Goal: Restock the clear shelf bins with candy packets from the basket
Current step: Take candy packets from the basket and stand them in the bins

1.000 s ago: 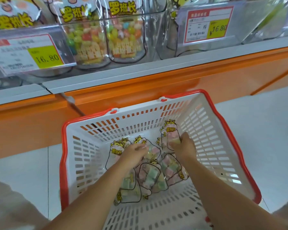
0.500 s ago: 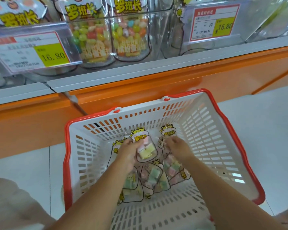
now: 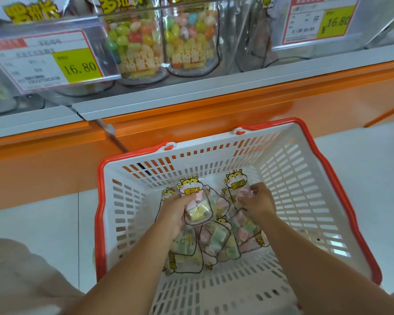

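While your left hand (image 3: 174,211) grips one packet (image 3: 196,208) and your right hand (image 3: 258,204) pinches a second packet (image 3: 237,184), both sit low in the basket (image 3: 341,201). Slick film, loose pinch: either can slip on the lift to the bins (image 3: 243,48) or drag the pile (image 3: 221,242) up.

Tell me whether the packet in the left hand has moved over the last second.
Yes. Judged against the basket, the left hand has lifted the candy packet up off the pile of other packets.
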Motion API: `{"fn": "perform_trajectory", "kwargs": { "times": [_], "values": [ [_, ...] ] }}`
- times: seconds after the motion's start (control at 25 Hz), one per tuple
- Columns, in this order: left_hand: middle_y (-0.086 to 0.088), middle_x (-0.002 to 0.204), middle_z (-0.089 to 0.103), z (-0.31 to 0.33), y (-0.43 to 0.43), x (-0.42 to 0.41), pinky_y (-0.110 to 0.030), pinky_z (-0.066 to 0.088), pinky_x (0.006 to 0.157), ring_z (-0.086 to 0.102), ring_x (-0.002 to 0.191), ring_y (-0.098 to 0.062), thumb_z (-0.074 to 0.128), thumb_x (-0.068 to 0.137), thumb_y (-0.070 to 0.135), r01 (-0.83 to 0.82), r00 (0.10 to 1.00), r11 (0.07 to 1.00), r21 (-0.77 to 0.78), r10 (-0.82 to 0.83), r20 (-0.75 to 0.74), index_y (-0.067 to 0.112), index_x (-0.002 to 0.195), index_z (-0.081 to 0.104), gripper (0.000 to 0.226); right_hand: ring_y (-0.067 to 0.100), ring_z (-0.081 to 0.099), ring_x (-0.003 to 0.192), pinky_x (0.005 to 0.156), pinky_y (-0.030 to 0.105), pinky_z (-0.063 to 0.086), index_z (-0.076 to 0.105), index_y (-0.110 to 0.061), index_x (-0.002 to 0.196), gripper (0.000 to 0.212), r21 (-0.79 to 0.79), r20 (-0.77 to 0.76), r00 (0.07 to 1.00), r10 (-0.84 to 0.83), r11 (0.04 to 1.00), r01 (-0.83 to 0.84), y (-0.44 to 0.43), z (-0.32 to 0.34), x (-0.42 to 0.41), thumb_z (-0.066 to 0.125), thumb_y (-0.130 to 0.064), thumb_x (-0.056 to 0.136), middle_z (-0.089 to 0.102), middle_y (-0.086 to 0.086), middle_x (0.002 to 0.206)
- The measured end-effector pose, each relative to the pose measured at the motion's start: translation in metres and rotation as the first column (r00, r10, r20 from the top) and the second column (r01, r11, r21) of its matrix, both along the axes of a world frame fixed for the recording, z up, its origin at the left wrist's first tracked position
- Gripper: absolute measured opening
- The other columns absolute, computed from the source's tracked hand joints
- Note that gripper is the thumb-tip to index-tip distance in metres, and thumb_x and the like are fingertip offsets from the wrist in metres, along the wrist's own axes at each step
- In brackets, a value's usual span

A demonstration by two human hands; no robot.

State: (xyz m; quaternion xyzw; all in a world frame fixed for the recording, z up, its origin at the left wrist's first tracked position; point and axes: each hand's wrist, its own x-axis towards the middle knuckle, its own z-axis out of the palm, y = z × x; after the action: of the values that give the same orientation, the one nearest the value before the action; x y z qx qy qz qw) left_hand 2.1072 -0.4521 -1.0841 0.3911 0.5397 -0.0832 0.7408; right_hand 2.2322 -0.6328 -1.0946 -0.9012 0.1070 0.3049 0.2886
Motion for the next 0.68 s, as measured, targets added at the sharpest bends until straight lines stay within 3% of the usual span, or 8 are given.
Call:
{"fn": "perform_trajectory", "kwargs": {
  "times": [0.08,0.16,0.24,0.36,0.48,0.52,0.6,0.68],
  "values": [
    [-0.014,0.112,0.070,0.006,-0.003,0.000,-0.051,0.046,0.099,0.064,0.104,-0.030,0.067,0.091,0.017,0.011,1.000,1.000,-0.005,-0.011,0.028,0.015,0.101,0.067,0.010,0.020,0.056,0.078,0.061,0.031,0.048,0.045,-0.019,0.105,0.032,0.064,0.063,0.998,-0.032,0.998,0.028,-0.003,0.012,-0.002,0.069,-0.024,0.084,0.053,-0.001,0.092],
    [-0.011,0.107,0.070,0.014,-0.006,-0.001,-0.047,0.050,0.090,0.066,0.093,-0.028,0.061,0.095,0.017,-0.009,0.998,0.999,-0.032,0.011,0.058,0.012,0.113,0.063,0.019,0.018,0.052,0.075,0.062,0.029,0.042,0.045,-0.014,0.101,0.030,0.242,0.099,0.986,-0.133,0.964,0.106,0.000,0.029,-0.003,0.070,-0.018,0.084,0.051,-0.001,0.084],
    [-0.010,0.106,0.071,0.021,-0.006,-0.003,-0.043,0.055,0.078,0.069,0.082,-0.026,0.056,0.099,0.019,-0.037,0.994,0.990,-0.135,0.050,0.094,0.012,0.124,0.056,0.027,0.017,0.055,0.077,0.069,0.028,0.044,0.049,-0.012,0.101,0.031,0.443,-0.057,0.982,-0.182,0.877,0.188,0.008,0.051,-0.004,0.072,-0.015,0.082,0.054,0.001,0.087],
    [-0.014,0.123,0.067,0.037,-0.006,-0.005,-0.051,0.055,0.085,0.070,0.099,-0.031,0.067,0.091,0.038,0.054,0.985,0.971,-0.234,-0.013,0.172,0.013,0.136,0.049,0.055,0.013,0.054,0.074,0.065,0.024,0.045,0.051,-0.011,0.101,0.033,0.503,-0.222,0.972,0.079,0.863,0.045,0.021,0.068,-0.028,0.076,-0.020,0.082,0.055,0.001,0.087],
    [-0.013,0.153,0.039,0.035,-0.010,-0.007,-0.062,0.033,0.107,0.043,0.135,-0.034,0.087,0.067,0.046,0.162,0.973,0.984,-0.070,-0.148,0.178,0.016,0.152,0.024,0.110,0.009,0.052,0.072,0.066,0.021,0.043,0.056,-0.015,0.102,0.032,0.492,-0.190,0.914,0.359,0.840,-0.228,0.035,0.074,-0.049,0.072,-0.036,0.085,0.053,-0.004,0.085],
    [-0.010,0.155,0.034,0.035,-0.010,-0.008,-0.060,0.029,0.110,0.040,0.136,-0.033,0.086,0.070,0.038,0.140,0.977,0.990,0.000,-0.138,0.165,0.014,0.151,0.024,0.105,0.010,0.055,0.076,0.069,0.022,0.045,0.060,-0.017,0.106,0.029,0.489,-0.191,0.901,0.389,0.834,-0.256,0.036,0.076,-0.045,0.068,-0.039,0.088,0.058,-0.004,0.089],
    [-0.004,0.145,0.046,0.030,-0.003,-0.014,-0.048,0.036,0.105,0.053,0.120,-0.022,0.085,0.072,0.027,0.078,0.985,0.997,0.024,-0.081,0.155,0.016,0.135,0.047,0.074,0.017,0.060,0.093,0.081,0.031,0.050,0.062,-0.016,0.117,0.028,0.390,-0.173,0.934,0.311,0.893,-0.225,0.024,0.077,-0.022,0.058,-0.033,0.095,0.062,-0.001,0.107],
    [-0.004,0.122,0.065,0.027,0.003,-0.020,-0.031,0.051,0.084,0.063,0.094,-0.014,0.083,0.075,0.019,0.042,0.987,0.999,-0.015,-0.039,0.156,0.017,0.115,0.059,0.047,0.026,0.061,0.100,0.089,0.036,0.050,0.059,-0.015,0.123,0.028,0.133,-0.113,0.960,0.256,0.961,-0.241,-0.001,0.066,0.001,0.056,-0.022,0.096,0.061,0.002,0.117]
  ]
}}
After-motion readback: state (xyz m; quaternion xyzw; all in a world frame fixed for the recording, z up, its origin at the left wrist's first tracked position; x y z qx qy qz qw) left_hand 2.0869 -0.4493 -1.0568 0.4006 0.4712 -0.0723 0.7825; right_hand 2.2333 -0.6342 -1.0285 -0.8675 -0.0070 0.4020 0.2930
